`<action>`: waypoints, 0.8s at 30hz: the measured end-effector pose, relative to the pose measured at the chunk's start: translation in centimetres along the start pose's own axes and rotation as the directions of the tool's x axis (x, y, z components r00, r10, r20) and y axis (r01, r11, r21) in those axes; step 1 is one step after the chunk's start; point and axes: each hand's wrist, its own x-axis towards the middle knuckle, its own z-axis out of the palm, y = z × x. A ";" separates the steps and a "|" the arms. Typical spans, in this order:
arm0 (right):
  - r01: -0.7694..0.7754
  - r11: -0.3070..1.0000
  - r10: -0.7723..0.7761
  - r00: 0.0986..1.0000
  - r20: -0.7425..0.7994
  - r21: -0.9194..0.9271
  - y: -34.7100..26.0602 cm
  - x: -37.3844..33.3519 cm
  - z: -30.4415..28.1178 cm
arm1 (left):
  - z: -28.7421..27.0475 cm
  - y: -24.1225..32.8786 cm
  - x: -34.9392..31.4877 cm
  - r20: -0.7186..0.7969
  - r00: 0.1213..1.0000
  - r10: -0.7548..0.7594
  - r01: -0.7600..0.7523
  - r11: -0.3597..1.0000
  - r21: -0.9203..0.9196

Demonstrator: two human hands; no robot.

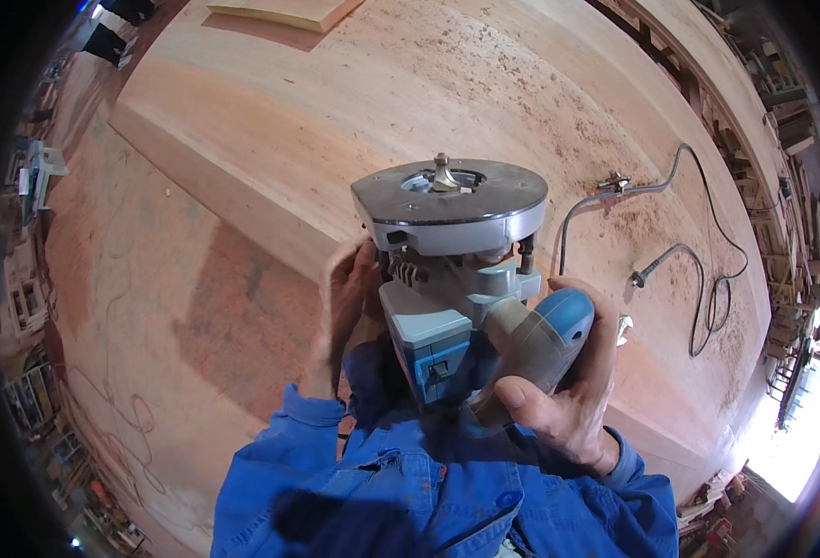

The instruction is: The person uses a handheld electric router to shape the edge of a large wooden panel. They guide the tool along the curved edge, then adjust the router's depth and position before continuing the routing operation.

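Note:
A teal and grey plunge router is held upside down in front of my chest, its round black base plate facing up. From the opening in the plate a metal router bit sticks up. My right hand wraps round the blue-tipped side handle, thumb on the near side. On the far left side, my left hand grips the router just below the base; its fingers are partly hidden behind the tool.
Beneath the router lies a wide wooden worktable strewn with wood shavings. A black power cord with a plug curls on its right side, near a small metal part. A board rests at the far edge.

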 end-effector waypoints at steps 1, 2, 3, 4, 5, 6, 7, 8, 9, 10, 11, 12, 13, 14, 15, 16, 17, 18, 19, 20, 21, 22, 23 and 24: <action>0.002 1.000 -0.002 1.000 0.000 0.000 -0.1 0.0 0.0 | 0.2 0.6 0.0 -0.003 1.000 -0.030 0.030 0.999 0.018; 0.003 1.000 -0.003 1.000 0.000 0.000 -0.1 0.1 -0.1 | 0.4 1.1 -0.1 -0.007 0.998 -0.059 0.059 0.998 0.035; 0.007 1.000 -0.007 1.000 -0.001 -0.009 -0.1 0.0 0.0 | 0.5 1.2 -0.1 -0.006 1.000 -0.024 0.024 0.999 0.027; 0.010 1.000 -0.010 1.000 -0.002 -0.019 0.0 0.0 0.1 | 0.7 1.2 -0.1 -0.006 1.000 0.011 -0.010 1.000 0.018; 0.013 1.000 -0.014 1.000 -0.002 -0.028 0.0 0.0 0.1 | 0.7 1.3 -0.2 -0.006 0.999 0.045 -0.045 0.999 0.010; 0.001 1.000 -0.001 1.000 -0.005 -0.011 0.0 0.0 0.3 | 0.7 1.5 -0.2 -0.002 0.999 0.032 -0.032 0.999 0.001; -0.011 1.000 0.011 1.000 -0.009 0.006 -0.1 0.0 0.4 | 0.7 1.7 -0.3 0.002 1.000 0.019 -0.019 1.000 -0.007; -0.024 0.999 0.024 1.000 -0.013 0.023 -0.2 -0.1 0.6 | 0.6 1.7 -0.4 0.007 1.000 0.006 -0.006 1.000 -0.015; -0.009 1.000 0.009 1.000 -0.011 -0.006 -0.1 -0.1 0.6 | 0.5 1.7 -0.4 0.018 1.000 -0.007 0.007 1.000 -0.013; 0.005 0.999 -0.005 1.000 -0.009 -0.035 0.0 -0.2 0.6 | 0.2 1.6 -0.3 0.030 0.999 -0.019 0.019 1.000 -0.011; 0.018 0.998 -0.019 1.000 -0.010 -0.063 0.1 -0.2 0.6 | -0.2 1.5 -0.3 0.045 0.998 -0.032 0.032 0.999 -0.007; -0.007 1.000 0.007 1.000 -0.022 -0.023 0.1 -0.3 0.5 | 0.0 1.3 -0.2 0.051 0.999 0.009 -0.009 1.000 -0.014; -0.033 0.999 0.033 0.999 -0.037 0.019 0.2 -0.5 0.5 | 0.2 1.1 -0.2 0.061 0.997 0.050 -0.049 0.999 -0.019; -0.057 0.996 0.061 0.997 -0.054 0.064 0.2 -0.6 0.6 | 0.2 0.8 -0.2 0.074 0.993 0.090 -0.088 0.996 -0.024; 0.040 0.999 -0.042 0.998 -0.055 -0.023 0.5 -0.5 0.5 | -1.6 -2.4 0.5 0.092 0.995 0.043 -0.048 0.997 0.058; 0.130 0.984 -0.137 0.990 -0.045 -0.124 0.7 -0.1 0.6 | -4.0 -6.0 1.1 0.107 0.994 -0.004 -0.011 0.991 0.133; 0.164 0.950 -0.185 0.981 -0.054 -0.266 0.1 0.3 0.7 | -3.0 -6.4 1.7 0.114 0.993 -0.005 0.003 1.000 0.017; 0.151 0.957 -0.181 0.978 -0.105 -0.250 0.5 0.3 1.3 | -1.7 -5.4 1.8 0.123 0.992 -0.017 0.028 0.996 -0.090; 0.063 0.961 -0.094 0.990 -0.102 -0.269 -0.8 0.6 0.8 | -0.5 -3.8 1.5 0.124 0.992 -0.035 0.059 0.980 -0.190; -0.034 0.962 0.004 0.994 -0.110 -0.270 -1.8 0.9 0.1 | 0.2 -2.2 1.2 0.131 0.989 -0.069 0.103 0.957 -0.273; -0.104 0.965 0.075 0.989 -0.130 -0.241 -2.0 1.2 -0.7 | 0.2 -0.8 1.0 0.129 0.986 -0.106 0.145 0.927 -0.346; -0.168 0.965 0.142 0.980 -0.138 -0.203 -2.1 1.5 -1.6 | 0.0 -0.5 1.2 0.120 0.982 -0.147 0.184 0.891 -0.414; -0.101 0.982 0.068 0.977 -0.202 -0.158 -1.5 1.6 -2.7 | -0.5 -0.9 2.1 0.275 0.952 -0.137 0.217 0.933 -0.288; -0.241 0.970 0.240 0.959 -0.153 0.011 -1.6 2.1 -3.9 | 0.8 -0.8 1.9 0.115 0.992 -0.056 0.064 0.996 -0.070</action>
